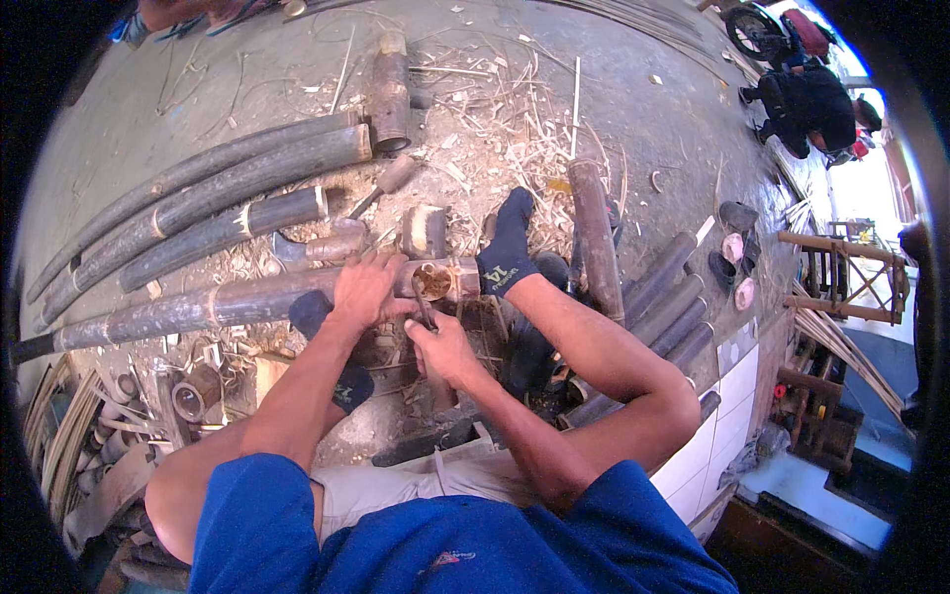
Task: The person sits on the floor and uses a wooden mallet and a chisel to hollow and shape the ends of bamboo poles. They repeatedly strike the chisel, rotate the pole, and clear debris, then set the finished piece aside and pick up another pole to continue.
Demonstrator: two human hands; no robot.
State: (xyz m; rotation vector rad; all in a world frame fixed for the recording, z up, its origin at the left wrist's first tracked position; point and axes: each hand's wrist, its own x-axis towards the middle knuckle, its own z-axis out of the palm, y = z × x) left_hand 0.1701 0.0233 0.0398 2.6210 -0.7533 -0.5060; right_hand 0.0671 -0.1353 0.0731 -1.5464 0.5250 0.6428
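A long dark bamboo pole [247, 300] lies across in front of me, with an opening [432, 283] cut in its side near the right end. My left hand [368, 290] is closed over the pole just left of that opening, its thumb toward the tool. My right hand [445, 351] is wrapped round a narrow metal-bladed tool [425, 309], whose tip reaches the opening's near edge. The tool's exact kind is partly hidden by the fingers. My dark-socked foot [505, 252] presses against the pole's right end.
Several bamboo poles [247, 186] lie at the left, others [658, 302] at the right. Beyond the work are a short upright-looking bamboo piece [391, 94], a wooden-handled tool [394, 178] and shavings [465, 188]. Another person [816, 104] crouches at the far right near a motorbike [757, 35].
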